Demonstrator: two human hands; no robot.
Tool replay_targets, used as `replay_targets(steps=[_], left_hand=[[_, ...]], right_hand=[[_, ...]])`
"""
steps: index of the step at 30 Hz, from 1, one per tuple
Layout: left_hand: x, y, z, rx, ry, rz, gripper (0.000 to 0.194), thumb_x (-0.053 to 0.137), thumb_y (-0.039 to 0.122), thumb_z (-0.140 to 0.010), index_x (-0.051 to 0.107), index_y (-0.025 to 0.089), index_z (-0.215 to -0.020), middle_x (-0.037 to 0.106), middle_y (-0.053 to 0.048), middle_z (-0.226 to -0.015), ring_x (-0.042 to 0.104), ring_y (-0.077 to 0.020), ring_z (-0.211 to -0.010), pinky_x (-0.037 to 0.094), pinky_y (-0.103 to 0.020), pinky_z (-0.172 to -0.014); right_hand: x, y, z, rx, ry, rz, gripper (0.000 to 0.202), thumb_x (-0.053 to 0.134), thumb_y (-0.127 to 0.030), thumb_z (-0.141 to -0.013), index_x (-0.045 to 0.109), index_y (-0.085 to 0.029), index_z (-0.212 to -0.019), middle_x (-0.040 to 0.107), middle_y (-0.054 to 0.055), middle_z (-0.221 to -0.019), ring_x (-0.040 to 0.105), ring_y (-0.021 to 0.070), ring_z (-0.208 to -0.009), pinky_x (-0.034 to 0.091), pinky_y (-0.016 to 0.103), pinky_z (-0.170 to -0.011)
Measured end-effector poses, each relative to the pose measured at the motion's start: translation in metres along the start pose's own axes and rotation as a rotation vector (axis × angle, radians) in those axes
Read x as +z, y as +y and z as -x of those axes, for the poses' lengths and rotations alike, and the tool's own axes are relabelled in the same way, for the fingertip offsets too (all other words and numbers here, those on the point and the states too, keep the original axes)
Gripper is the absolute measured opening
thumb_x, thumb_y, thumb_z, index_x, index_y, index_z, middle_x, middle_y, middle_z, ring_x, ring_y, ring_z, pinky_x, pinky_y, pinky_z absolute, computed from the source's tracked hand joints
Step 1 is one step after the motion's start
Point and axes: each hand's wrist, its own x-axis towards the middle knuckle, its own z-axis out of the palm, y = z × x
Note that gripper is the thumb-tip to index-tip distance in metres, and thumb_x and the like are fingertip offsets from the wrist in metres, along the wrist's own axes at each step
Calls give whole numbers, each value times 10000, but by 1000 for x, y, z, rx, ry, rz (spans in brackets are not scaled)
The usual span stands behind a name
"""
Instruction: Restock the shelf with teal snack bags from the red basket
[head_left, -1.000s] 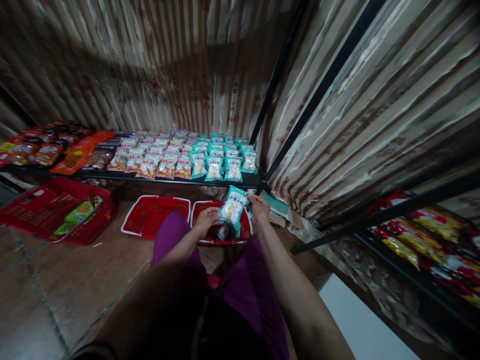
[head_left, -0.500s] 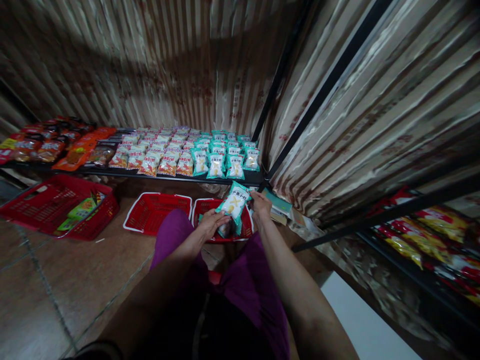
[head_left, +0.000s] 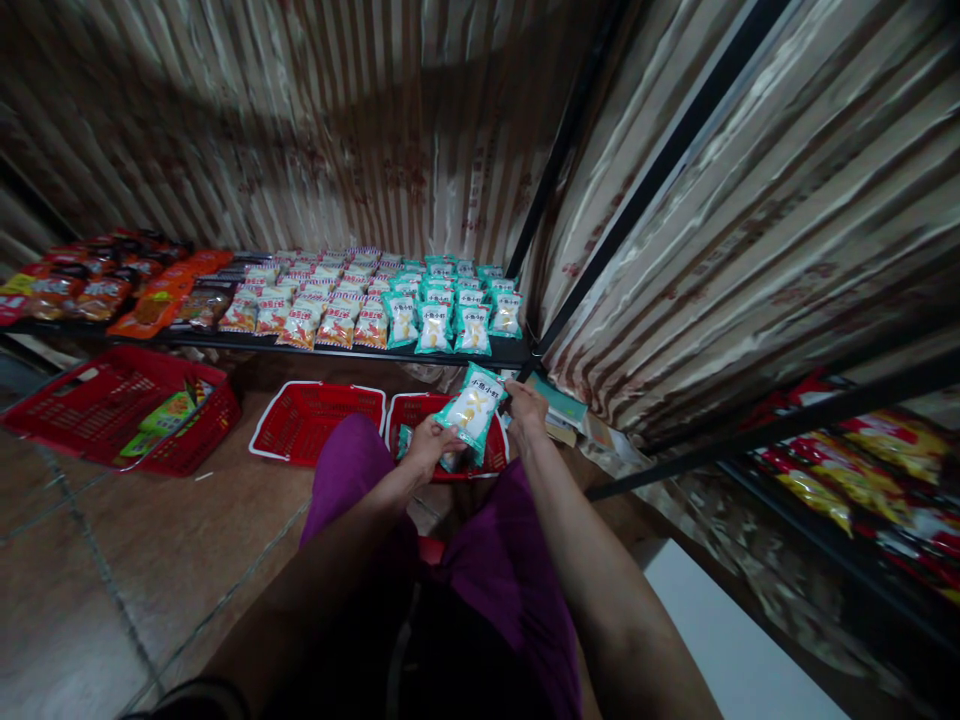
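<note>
Between my hands is a teal and white snack bag (head_left: pixel 475 402), tilted with its printed front facing up. My left hand (head_left: pixel 427 446) is closed on its lower left corner. At its upper right edge, my right hand (head_left: pixel 526 405) pinches the bag. Below it stands a red basket (head_left: pixel 491 462) with white trim, partly hidden by the bag and my hands. A few more teal bags (head_left: pixel 405 440) show inside that basket. Rows of matching teal bags (head_left: pixel 435 328) stand on the black shelf (head_left: pixel 495 352) just beyond.
Orange and white snack bags (head_left: pixel 300 322) and orange packs (head_left: pixel 154 300) fill the shelf leftward. Another red basket (head_left: pixel 319 425) stands to the left, then one (head_left: pixel 120 400) holding green packs. Books (head_left: pixel 559 405) lie by the shelf post. Red and yellow bags (head_left: pixel 840 470) sit at right.
The held snack bag has turned slightly flatter toward me, and my left hand has shifted a little to its lower left corner. The shelf and baskets look the same.
</note>
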Motion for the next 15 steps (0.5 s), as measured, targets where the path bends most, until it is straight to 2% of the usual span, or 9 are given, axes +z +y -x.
replay_targets(steps=[8,15], left_hand=[[1,1,6,32,-8,-5,336,814,234,-585,536,137,-747,636,0,-661,632,-125,-602,563,-282,-618],[-1,-10,5,73,11,6,407,830,282,-538,494,157,-731,627,27,-656,607,-91,-546,515,-207,-525]], right_hand=[[2,-2,2,26,-53,-17,125,729,-156,-550,624,-159,-619,593,-66,-458,517,76,-415,430,176,-410],[-2,-15,12,111,-211,-39,132,744,-211,-606,643,-167,-679,630,-42,-528,529,73,-430,410,164,-383]])
